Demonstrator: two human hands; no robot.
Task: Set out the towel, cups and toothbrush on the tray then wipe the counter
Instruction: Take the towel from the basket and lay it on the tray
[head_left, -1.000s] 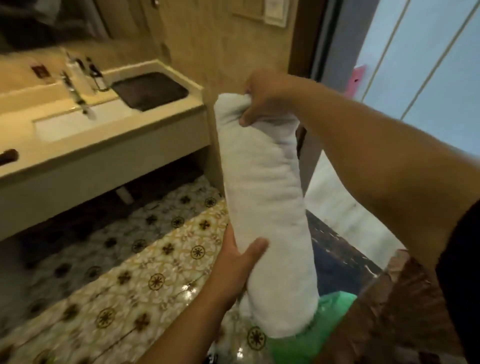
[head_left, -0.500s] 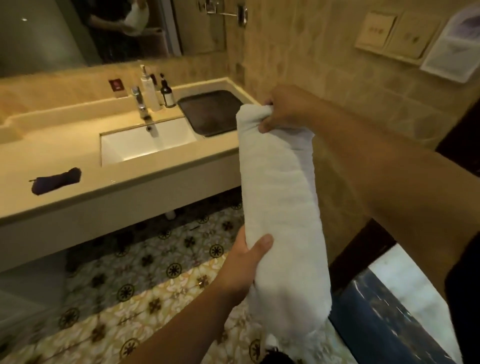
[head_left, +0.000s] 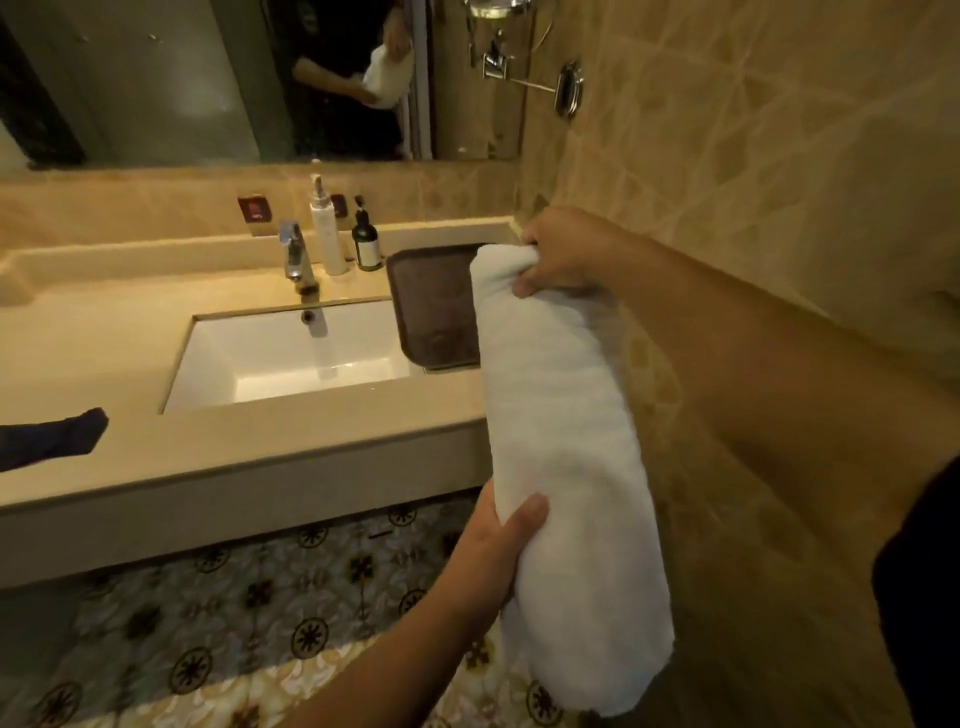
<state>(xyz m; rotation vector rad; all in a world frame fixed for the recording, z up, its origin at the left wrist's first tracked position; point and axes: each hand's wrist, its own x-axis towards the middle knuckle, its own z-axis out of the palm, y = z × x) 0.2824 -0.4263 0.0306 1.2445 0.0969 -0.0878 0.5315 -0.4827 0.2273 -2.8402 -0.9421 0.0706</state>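
A rolled white towel (head_left: 561, 447) hangs upright in front of me, off the counter's right end. My right hand (head_left: 558, 260) grips its top end. My left hand (head_left: 498, 540) clasps its lower part from the left. Behind the towel's top lies a dark brown tray (head_left: 431, 306) on the beige counter (head_left: 260, 441), right of the sink; the towel hides the tray's right part. No cups or toothbrush show.
A white sink (head_left: 296, 353) with a chrome tap (head_left: 296, 260) sits mid-counter. A white pump bottle (head_left: 324, 228) and a dark bottle (head_left: 367, 241) stand behind it. A dark blue cloth (head_left: 52, 436) lies at the counter's left front. Tiled wall on the right, mirror above.
My view has swung left and closer to the counter; the sink and tray are now straight ahead. Both hands keep the same hold on the rolled towel.
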